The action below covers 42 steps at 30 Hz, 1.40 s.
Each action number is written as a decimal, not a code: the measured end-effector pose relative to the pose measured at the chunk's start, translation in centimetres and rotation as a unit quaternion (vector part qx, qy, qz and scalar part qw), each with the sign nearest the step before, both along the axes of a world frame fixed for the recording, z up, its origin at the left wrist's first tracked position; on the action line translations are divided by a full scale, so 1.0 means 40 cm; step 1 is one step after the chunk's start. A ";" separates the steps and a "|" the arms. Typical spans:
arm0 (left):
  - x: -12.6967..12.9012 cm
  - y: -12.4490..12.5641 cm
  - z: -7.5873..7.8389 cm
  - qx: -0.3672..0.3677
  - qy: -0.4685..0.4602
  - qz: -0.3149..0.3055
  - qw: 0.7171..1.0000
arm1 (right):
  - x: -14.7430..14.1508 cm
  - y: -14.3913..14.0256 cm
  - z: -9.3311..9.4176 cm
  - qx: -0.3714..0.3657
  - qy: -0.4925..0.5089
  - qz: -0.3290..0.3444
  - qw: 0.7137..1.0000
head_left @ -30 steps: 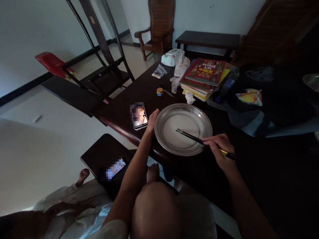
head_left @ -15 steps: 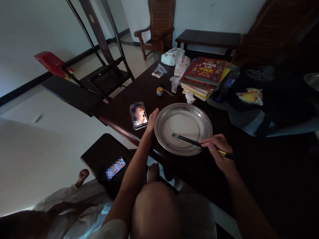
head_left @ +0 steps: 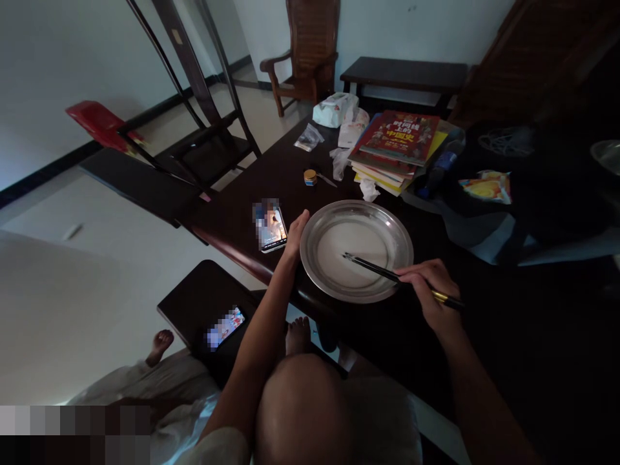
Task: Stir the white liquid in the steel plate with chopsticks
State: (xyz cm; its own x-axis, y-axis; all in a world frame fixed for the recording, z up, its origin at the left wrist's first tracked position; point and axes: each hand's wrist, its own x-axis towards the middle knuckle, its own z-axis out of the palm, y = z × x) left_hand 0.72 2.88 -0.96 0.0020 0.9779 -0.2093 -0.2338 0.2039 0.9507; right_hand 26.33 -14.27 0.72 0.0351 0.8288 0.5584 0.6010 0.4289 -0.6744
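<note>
A round metal plate [head_left: 310, 274] with a wide shiny rim sits near the table's edge in front of me, and its bottom looks pale; whether that is liquid or bare metal I cannot tell. My left hand [head_left: 296, 234] grips the plate's left rim, its fingers partly hidden behind it. Black chopsticks [head_left: 372, 267] with gold bands near the back end are pinched in my right hand [head_left: 431, 290], over the plate's right side. Their tips lie together over the middle of the plate.
Left of the plate lies a lit phone [head_left: 274, 229]; another phone [head_left: 225, 328] is on a dark stool [head_left: 194, 300]. Beyond are a small gold-lidded jar [head_left: 310, 177], crumpled tissue [head_left: 369, 190], stacked books [head_left: 400, 139] and a bottle [head_left: 442, 165]. Another person's foot [head_left: 161, 342] shows lower left.
My right hand has shifted a little to the right with the chopsticks, and their tips have moved slightly right and up across the plate. My left hand and the plate stay put.
</note>
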 end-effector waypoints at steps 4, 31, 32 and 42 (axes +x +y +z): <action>0.000 0.001 -0.001 -0.006 -0.007 -0.004 1.000 | 0.000 0.000 0.002 0.003 -0.006 0.025 1.000; -0.001 0.009 -0.012 -0.008 -0.001 -0.007 1.000 | 0.004 0.001 -0.007 0.001 0.010 0.012 1.000; 0.000 0.008 -0.010 -0.010 -0.001 -0.005 1.000 | 0.003 0.002 -0.008 -0.001 0.000 0.020 1.000; -0.002 0.002 0.004 -0.033 0.002 0.002 0.999 | 0.001 0.002 -0.003 -0.008 0.005 0.015 1.000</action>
